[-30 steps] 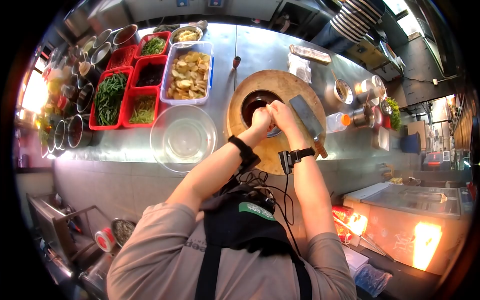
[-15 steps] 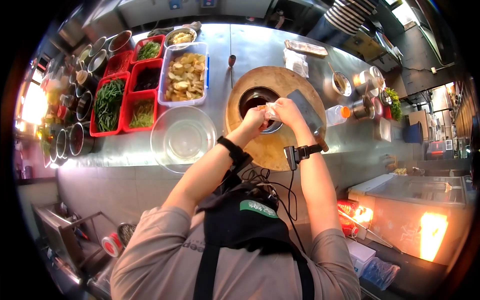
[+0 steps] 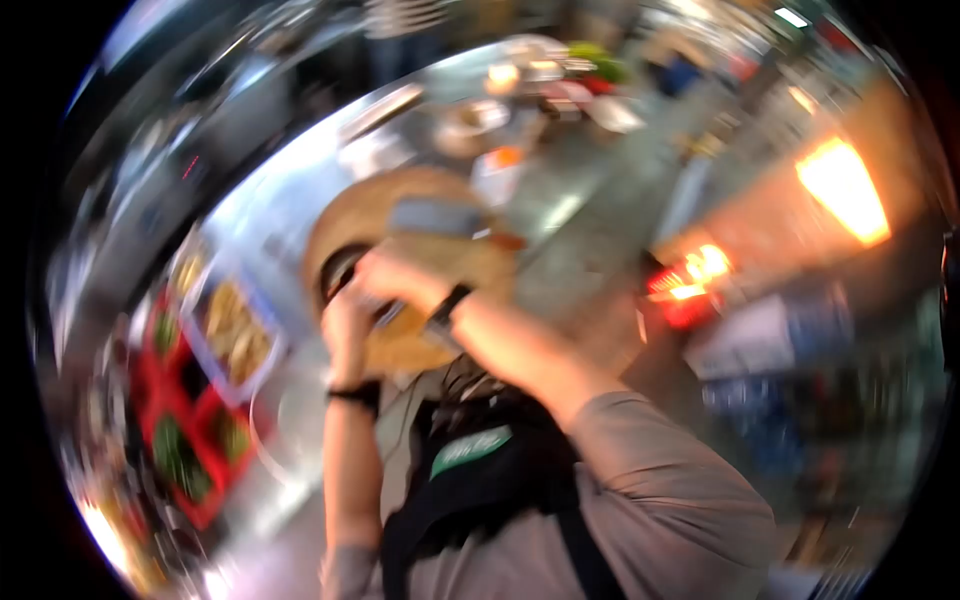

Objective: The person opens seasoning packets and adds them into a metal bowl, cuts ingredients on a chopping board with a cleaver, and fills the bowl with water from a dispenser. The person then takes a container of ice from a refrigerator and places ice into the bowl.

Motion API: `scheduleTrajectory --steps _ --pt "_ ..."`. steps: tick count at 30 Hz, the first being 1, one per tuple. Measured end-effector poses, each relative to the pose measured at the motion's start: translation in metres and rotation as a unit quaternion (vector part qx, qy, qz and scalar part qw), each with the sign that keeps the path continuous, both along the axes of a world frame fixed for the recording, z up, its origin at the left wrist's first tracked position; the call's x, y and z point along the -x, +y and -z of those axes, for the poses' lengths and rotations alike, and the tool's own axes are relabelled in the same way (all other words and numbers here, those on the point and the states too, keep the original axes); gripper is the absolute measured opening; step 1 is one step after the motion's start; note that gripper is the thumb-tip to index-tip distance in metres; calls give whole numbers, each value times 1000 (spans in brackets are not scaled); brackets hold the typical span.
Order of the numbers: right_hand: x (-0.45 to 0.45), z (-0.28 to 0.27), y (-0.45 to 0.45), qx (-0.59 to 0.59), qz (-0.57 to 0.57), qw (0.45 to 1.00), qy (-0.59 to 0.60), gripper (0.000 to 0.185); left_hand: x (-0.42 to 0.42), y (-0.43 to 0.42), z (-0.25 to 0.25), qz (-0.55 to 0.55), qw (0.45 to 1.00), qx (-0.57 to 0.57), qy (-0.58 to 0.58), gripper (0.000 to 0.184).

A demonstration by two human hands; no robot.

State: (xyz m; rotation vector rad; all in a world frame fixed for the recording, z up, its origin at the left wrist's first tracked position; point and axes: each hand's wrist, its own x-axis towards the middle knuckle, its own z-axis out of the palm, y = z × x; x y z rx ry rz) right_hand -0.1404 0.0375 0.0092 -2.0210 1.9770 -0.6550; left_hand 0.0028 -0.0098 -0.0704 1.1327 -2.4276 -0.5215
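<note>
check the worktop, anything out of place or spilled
No clear spill or damage, though the picture is blurred. Slightly odd: the big knife lies unheld on the round board, near the right hand, its handle by the edge.

1. Desk (image 3: 268,215): an open strip runs between the round board (image 3: 487,285) and the tub of pale slices (image 3: 236,335).
2. On the board, the cleaver (image 3: 435,216) lies flat across the far side, handle towards the right edge; bare wood shows between it and the near rim.
3. Two hands crowd the dark bowl (image 3: 338,268), blocking its near side.
4. Left: the clear bowl (image 3: 292,430) and red tubs (image 3: 205,415) fill the way.
5. Beyond the cleaver, an orange-capped bottle (image 3: 496,178) obstructs passage.
</note>
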Motion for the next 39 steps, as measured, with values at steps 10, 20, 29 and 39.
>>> scheduleTrajectory --steps 10,20,29,39 --pt "-4 20 10 51 121 980 -147 25 -60 -25 10 -186 959 -187 108 52" --pt "62 36 74 29 136 889 -436 19 -54 23 -3 -111 705 -594 371 30" --pt "254 11 262 -4 279 807 -520 13 -16 49 -31 -135 734 -539 391 29" --pt "492 53 530 -19 430 762 -485 15 72 145 -50 -191 691 -547 433 21"
